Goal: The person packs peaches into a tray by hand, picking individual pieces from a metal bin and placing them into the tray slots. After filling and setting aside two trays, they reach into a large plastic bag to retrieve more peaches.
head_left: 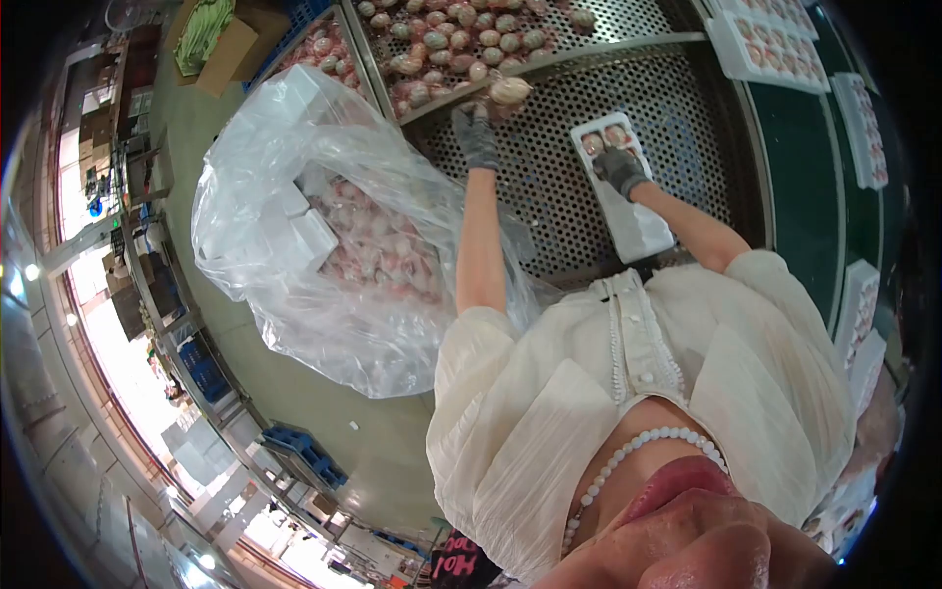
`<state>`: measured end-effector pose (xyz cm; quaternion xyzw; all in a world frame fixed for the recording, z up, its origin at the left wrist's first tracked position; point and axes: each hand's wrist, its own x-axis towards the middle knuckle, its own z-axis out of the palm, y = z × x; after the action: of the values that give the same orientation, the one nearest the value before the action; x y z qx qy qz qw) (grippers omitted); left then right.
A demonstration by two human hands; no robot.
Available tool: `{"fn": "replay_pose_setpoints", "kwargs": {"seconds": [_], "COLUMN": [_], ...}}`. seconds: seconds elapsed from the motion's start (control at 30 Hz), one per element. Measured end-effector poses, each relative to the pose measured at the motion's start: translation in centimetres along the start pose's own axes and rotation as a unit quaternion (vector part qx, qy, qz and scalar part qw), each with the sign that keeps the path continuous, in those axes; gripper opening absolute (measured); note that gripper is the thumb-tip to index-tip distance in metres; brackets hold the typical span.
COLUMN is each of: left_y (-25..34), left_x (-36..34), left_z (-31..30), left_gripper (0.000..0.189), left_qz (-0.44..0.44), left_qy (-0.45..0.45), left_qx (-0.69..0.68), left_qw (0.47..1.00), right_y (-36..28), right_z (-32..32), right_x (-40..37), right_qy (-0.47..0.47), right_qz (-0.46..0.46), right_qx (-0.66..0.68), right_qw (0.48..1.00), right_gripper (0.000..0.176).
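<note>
My left hand (476,135), in a grey glove, is at the metal divider below the heap of wrapped round items (461,39). Right beside its fingertips is a pale wrapped item (509,91); whether the fingers grip it is unclear. My right hand (620,171), also gloved, reaches into a white tray (643,231) on the perforated metal surface (559,211). Several round items (615,135) sit in the tray's far end, by my right fingers. What those fingers hold, if anything, is hidden under the hand.
A big clear plastic bag (265,147) of wrapped items bulges at the left of the metal table. Filled white trays (770,54) stand on the green conveyor (810,167) at the right. A cardboard box (231,59) and blue pallet (304,455) are on the floor.
</note>
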<state>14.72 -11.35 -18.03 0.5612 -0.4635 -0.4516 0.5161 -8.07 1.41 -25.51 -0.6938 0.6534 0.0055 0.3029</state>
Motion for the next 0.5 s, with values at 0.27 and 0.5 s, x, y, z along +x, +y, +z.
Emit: {"fn": "replay_pose_setpoints", "kwargs": {"seconds": [0.27,0.5], "left_y": [-3.2,-5.8], "left_x": [-17.7,-24.1], "left_z": [6.6,11.0], "left_gripper": [0.010,0.018], "left_qz": [-0.285,-0.365], "left_qy": [-0.104,-0.195], "left_qx": [-0.209,-0.162], "left_qw": [0.930,0.896], "right_y": [-0.1,2.6], "right_z": [-5.7,-0.9], "right_x": [-10.0,-14.1], "right_qy": [-0.083,0.036], "right_qz": [0.087,0.213], "right_qx": [0.758,0.716], "right_qw": [0.641,0.664], "right_gripper": [0.049,0.049]}}
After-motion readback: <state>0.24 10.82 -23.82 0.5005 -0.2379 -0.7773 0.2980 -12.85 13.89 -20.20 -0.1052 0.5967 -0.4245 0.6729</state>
